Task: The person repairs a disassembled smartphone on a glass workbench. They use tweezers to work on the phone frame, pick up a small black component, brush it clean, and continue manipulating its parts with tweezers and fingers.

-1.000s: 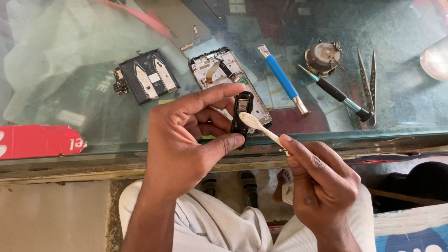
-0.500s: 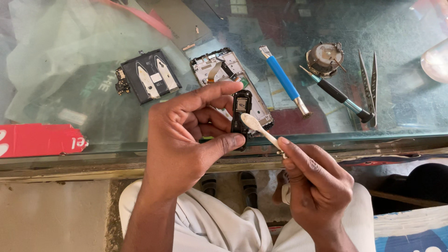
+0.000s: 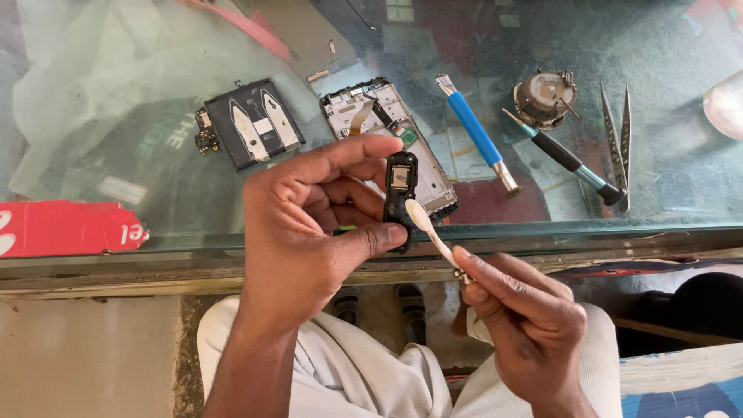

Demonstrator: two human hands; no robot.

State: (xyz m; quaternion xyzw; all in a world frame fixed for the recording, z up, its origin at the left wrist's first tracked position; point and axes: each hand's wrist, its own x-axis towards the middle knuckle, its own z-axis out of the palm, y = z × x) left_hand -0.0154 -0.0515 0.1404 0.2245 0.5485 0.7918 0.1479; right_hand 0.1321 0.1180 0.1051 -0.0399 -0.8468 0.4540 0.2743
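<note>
Left hand (image 3: pixel 309 232) pinches a small black rectangular phone part (image 3: pixel 401 193) upright between thumb and forefinger, just above the near edge of the glass tabletop (image 3: pixel 665 186). Right hand (image 3: pixel 522 321) grips a thin white plastic pry tool (image 3: pixel 428 231), its rounded tip touching the black part's lower right side. On the tabletop behind: opened silver phone frame (image 3: pixel 379 116), black phone back piece with two metal strips (image 3: pixel 251 124) to its left, blue-handled tool (image 3: pixel 474 131), black-handled screwdriver (image 3: pixel 565 159), steel tweezers (image 3: pixel 619 131), round metal component (image 3: pixel 546 97), red cardboard box (image 3: pixel 66 228) at left edge
</note>
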